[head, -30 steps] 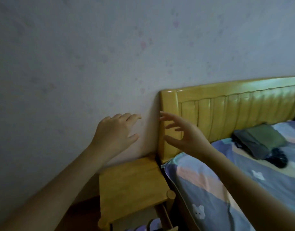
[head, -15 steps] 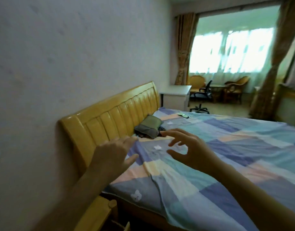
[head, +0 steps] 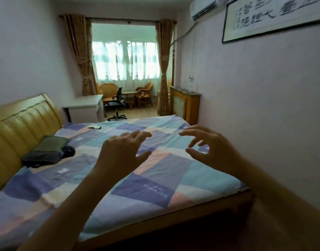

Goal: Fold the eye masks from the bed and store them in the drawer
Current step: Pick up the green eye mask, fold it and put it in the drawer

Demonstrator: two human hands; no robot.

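Both hands are raised at mid-frame, empty, fingers spread and loosely curled: the left hand (head: 122, 153) centre, the right hand (head: 212, 150) just right of it, apart from each other. Below them lies the bed (head: 155, 178) with its patchwork sheet. An eye mask (head: 95, 126) lies far up the bed, left of centre; dark folded cloths (head: 47, 151) rest by the wooden headboard (head: 19, 122) at left.

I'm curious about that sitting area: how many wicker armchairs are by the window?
2. One wicker armchair stands left, behind the black office chair; the other stands right of the small table. More may be hidden.
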